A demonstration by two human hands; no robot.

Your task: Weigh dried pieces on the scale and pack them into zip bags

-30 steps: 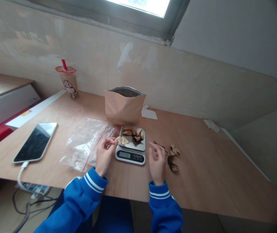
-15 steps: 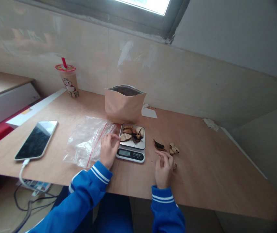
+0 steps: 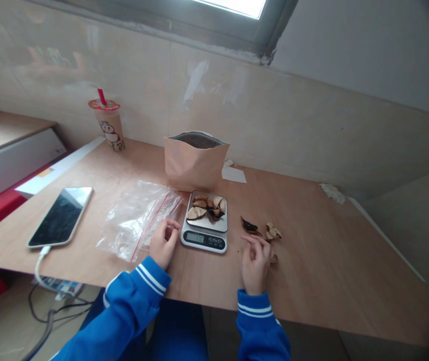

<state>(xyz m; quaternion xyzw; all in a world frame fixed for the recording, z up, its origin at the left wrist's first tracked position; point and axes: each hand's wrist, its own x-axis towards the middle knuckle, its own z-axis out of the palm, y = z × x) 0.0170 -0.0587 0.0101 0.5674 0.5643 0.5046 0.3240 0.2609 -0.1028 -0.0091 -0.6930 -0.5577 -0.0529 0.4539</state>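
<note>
A small digital kitchen scale (image 3: 204, 239) stands on the wooden table. On its plate lies a heap of dried peel (image 3: 207, 206), brown and dark outside, pale inside. My left hand (image 3: 164, 244) rests left of the scale beside the clear zip bag, fingers loosely curled with thumb and forefinger apart and nothing between them. To the right of the scale, my right hand (image 3: 255, 260) lies on the table, half curled, forefinger and thumb apart, with nothing visible in it. A dark peel piece (image 3: 251, 226) and a pale peel piece (image 3: 273, 231) lie just beyond it; another is partly hidden.
Behind the scale an open brown paper pouch (image 3: 197, 163) stands upright. Clear zip bags (image 3: 135, 220) lie at left, near a phone (image 3: 61, 215) on a white cable. A bubble tea cup (image 3: 111, 128) stands by the wall, and a white card (image 3: 234, 174) lies beside the pouch.
My left hand has drawn back from the edge of the scale plate, down and left, leaving the pale peel piece there. The display reading has changed. My right hand has hardly moved.
</note>
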